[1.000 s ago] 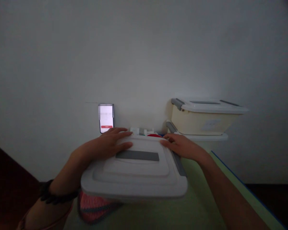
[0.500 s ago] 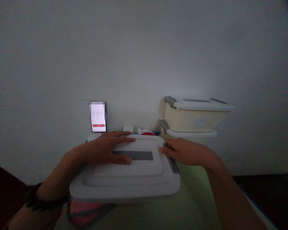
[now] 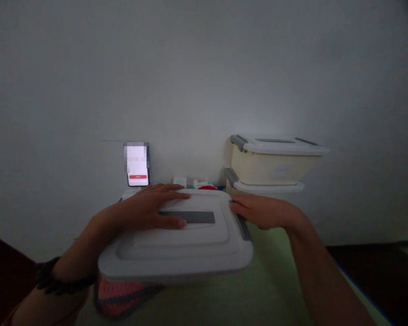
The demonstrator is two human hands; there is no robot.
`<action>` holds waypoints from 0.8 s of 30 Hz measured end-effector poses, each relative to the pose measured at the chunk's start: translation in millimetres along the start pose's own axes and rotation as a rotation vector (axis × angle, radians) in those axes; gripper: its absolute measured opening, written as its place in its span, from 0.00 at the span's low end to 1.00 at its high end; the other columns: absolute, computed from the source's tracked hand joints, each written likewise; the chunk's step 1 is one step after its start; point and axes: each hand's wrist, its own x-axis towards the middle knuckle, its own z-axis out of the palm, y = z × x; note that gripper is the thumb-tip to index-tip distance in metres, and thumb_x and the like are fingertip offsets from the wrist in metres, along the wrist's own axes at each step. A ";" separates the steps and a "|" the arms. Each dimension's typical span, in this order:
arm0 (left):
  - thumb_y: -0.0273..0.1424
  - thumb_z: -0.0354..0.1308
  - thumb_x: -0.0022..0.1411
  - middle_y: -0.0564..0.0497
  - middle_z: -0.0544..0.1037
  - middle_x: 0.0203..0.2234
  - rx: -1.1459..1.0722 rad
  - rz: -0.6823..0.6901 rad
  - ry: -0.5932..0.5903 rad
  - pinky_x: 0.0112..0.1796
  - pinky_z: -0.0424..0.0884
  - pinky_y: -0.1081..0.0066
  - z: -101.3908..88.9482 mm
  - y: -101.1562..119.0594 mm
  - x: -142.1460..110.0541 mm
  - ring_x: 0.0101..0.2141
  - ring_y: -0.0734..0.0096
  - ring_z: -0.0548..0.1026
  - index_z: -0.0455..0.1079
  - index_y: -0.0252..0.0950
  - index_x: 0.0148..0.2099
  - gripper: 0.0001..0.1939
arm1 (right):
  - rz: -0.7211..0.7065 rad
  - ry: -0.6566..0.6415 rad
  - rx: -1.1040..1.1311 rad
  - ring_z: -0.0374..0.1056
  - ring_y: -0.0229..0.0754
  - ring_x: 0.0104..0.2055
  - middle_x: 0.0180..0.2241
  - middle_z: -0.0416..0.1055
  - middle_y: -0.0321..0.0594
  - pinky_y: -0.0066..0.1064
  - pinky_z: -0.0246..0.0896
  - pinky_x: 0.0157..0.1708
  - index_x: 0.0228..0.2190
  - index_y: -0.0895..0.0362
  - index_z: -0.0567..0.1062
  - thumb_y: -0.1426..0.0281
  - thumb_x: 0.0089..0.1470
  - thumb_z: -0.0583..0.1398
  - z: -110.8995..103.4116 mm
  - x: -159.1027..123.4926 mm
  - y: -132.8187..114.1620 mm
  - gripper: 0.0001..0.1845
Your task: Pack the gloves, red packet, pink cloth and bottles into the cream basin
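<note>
While beneath the splayed, unclenched left grip (image 3: 139,209), white lid (image 3: 182,237) leftward of and against the right grip (image 3: 263,210), its clench unclear.

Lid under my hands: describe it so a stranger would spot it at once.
Below the wall lies a green surface, with two stacked boxes toward the back right. Nearer, to their left, is the white lid with a gray strip across its middle. Unlike the stacked boxes' lids, it has your left hand spread over it and your right hand at its latch.
</note>
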 end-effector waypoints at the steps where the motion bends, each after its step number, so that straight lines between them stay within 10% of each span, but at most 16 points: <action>1: 0.55 0.51 0.54 0.51 0.56 0.63 -0.002 0.001 0.005 0.56 0.52 0.56 0.4 -0.4 0.1 0.59 0.54 0.56 0.59 0.48 0.60 0.34 | 0.022 -0.045 0.013 0.67 0.36 0.22 0.29 0.72 0.44 0.27 0.60 0.24 0.35 0.61 0.71 0.64 0.61 0.44 -0.7 -0.6 -0.8 0.20; 9: 0.54 0.51 0.54 0.51 0.55 0.63 0.010 0.000 0.003 0.57 0.51 0.56 2.1 -2.7 1.3 0.60 0.54 0.55 0.58 0.48 0.60 0.34 | 0.095 -0.221 0.254 0.60 0.31 0.14 0.19 0.62 0.33 0.22 0.54 0.12 0.42 0.62 0.66 0.63 0.62 0.41 -1.5 -2.9 10.2 0.21; 24: 0.55 0.52 0.53 0.51 0.56 0.62 -0.006 0.004 0.016 0.56 0.51 0.55 2.6 -4.0 0.7 0.59 0.53 0.56 0.58 0.49 0.60 0.34 | 0.112 -0.362 0.437 0.72 0.35 0.22 0.27 0.75 0.41 0.26 0.69 0.25 0.46 0.62 0.68 0.73 0.60 0.45 3.8 2.9 15.6 0.17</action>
